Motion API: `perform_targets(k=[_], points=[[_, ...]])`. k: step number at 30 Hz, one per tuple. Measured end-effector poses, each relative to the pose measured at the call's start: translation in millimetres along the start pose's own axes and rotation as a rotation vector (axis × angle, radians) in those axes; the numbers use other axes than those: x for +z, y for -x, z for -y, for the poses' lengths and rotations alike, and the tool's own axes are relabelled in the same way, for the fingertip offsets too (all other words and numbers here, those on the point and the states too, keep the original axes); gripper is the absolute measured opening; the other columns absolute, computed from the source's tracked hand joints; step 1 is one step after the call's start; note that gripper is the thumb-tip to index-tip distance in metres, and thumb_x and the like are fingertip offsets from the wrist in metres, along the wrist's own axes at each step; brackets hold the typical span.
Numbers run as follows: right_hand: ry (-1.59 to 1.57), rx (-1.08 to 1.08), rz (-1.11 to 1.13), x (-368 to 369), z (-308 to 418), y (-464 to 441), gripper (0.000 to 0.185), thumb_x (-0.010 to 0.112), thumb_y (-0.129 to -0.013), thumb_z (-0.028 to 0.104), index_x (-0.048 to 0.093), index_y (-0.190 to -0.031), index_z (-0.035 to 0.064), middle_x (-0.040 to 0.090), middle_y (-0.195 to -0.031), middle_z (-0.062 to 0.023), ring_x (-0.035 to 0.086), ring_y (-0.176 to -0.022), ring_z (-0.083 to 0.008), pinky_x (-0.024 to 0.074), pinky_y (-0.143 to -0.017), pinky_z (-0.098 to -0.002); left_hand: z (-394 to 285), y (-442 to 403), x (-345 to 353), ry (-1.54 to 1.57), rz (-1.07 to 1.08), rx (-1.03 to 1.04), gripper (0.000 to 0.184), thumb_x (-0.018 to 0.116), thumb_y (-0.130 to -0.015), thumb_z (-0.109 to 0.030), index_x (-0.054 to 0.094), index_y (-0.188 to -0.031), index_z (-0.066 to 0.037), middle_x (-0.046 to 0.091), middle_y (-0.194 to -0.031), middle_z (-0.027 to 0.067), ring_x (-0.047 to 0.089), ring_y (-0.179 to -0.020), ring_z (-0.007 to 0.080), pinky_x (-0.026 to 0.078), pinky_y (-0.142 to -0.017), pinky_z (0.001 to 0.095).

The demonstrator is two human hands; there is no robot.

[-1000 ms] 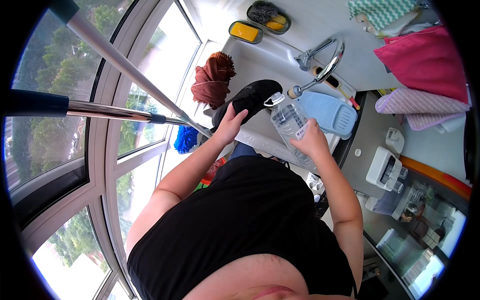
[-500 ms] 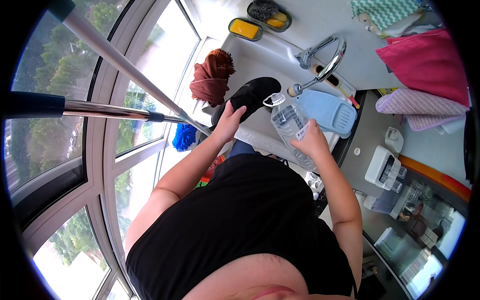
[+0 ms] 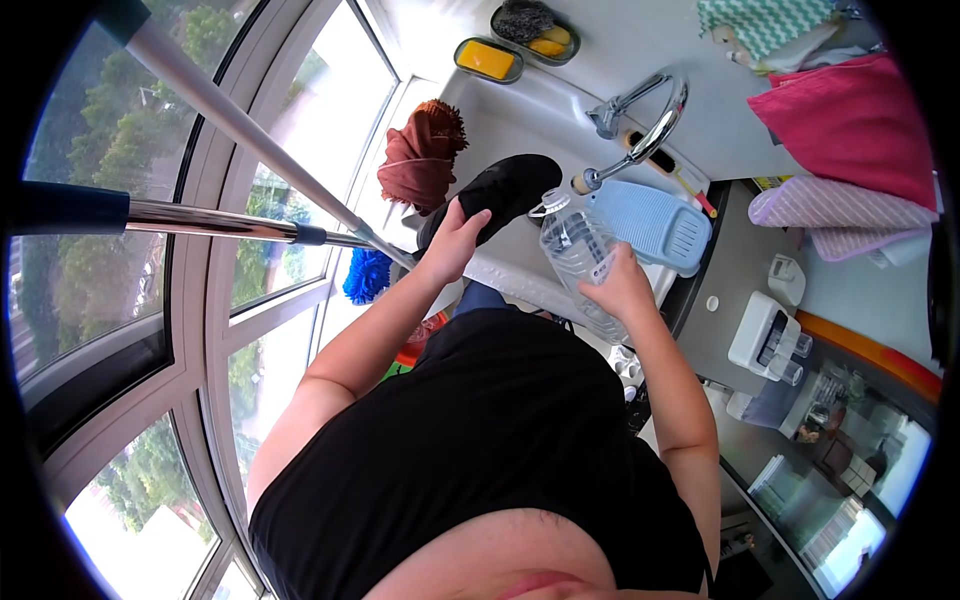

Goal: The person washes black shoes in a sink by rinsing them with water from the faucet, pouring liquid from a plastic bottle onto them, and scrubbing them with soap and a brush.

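Head view: left grip (image 3: 452,242) clasped on the near part of a black shoe (image 3: 512,188), thumb laid across its upper face, the other fingers mostly hidden; the shoe is over the sink (image 3: 500,118), slanted, its far end toward the tap (image 3: 665,122); whether it also rests on the sink cannot be told. Right grip (image 3: 618,288) wrapped around a clear plastic bottle (image 3: 572,240) at about mid-body, beside a small white label; bottle slanted, neck with white carrying ring pointing into the sink, near the far end of the shoe, base back toward the person's right forearm; liquid inside cannot be made out. Pale blue washboard (image 3: 655,228) lies at the right end of the sink, just beyond the bottle; dark-headed brush (image 3: 651,152) behind it, partly hidden by the tap. Reddish-brown cloth bundle (image 3: 412,170) at the left end of the sink, near the shoe. Yellow soap (image 3: 487,60) in an oval dish at the back left corner; second dish adjacent, holding a dark scourer (image 3: 525,20) and yellow pieces. Blue mop head (image 3: 367,275) near the window, left of the left forearm
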State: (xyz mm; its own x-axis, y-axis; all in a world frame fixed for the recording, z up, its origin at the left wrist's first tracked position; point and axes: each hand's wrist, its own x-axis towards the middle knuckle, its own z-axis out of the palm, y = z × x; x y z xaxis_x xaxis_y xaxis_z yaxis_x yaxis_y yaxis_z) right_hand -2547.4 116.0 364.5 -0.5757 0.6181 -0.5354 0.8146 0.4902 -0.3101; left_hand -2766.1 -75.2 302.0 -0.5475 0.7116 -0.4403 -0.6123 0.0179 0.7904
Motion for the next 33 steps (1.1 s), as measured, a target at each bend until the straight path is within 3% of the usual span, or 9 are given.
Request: perform_targets(k=[2,4,9,33], points=[[0.010,0.007,0.002,0,1,1,0.089,0.086,-0.065,0.037,0.042,-0.130,-0.0061,0.056,-0.130,-0.0290,0.060,-0.119,-0.0414,0.0502,-0.100,-0.0437,5,-1,-1,0.003,-0.010,-0.022,0.046,0.054,-0.102,-0.009,0.039,-0.144,0.000,0.055,-0.138,0.0102,0.052,-0.126,0.0179,0.039,-0.112,0.0331],[0.021,0.017,0.005,-1,2,2,0.089,0.086,-0.066,0.036,0.042,-0.131,-0.0052,0.058,-0.130,-0.0282,0.061,-0.119,-0.0408,0.0501,-0.100,-0.0433,14,-3,-6,-0.039,0.033,-0.008,0.045,0.055,-0.102,-0.013,0.041,-0.144,-0.010,0.055,-0.132,0.0052,0.054,-0.119,0.0151,0.046,-0.100,0.0321],[0.025,0.015,0.034,-1,2,1,0.087,0.085,-0.064,0.038,0.042,-0.124,-0.0059,0.057,-0.126,-0.0295,0.061,-0.116,-0.0423,0.0514,-0.098,-0.0445,25,-6,-11,-0.118,0.045,-0.017,0.045,0.056,-0.102,-0.013,0.041,-0.144,-0.009,0.057,-0.131,0.0043,0.055,-0.117,0.0137,0.046,-0.099,0.0301],[0.098,0.033,0.070,-2,7,-4,0.092,0.086,-0.064,0.040,0.040,-0.129,-0.0073,0.057,-0.128,-0.0307,0.061,-0.117,-0.0427,0.0519,-0.099,-0.0449,24,-1,-9,-0.094,0.032,-0.034,0.043,0.058,-0.101,-0.016,0.044,-0.141,-0.010,0.057,-0.128,0.0021,0.054,-0.115,0.0116,0.044,-0.098,0.0289]])
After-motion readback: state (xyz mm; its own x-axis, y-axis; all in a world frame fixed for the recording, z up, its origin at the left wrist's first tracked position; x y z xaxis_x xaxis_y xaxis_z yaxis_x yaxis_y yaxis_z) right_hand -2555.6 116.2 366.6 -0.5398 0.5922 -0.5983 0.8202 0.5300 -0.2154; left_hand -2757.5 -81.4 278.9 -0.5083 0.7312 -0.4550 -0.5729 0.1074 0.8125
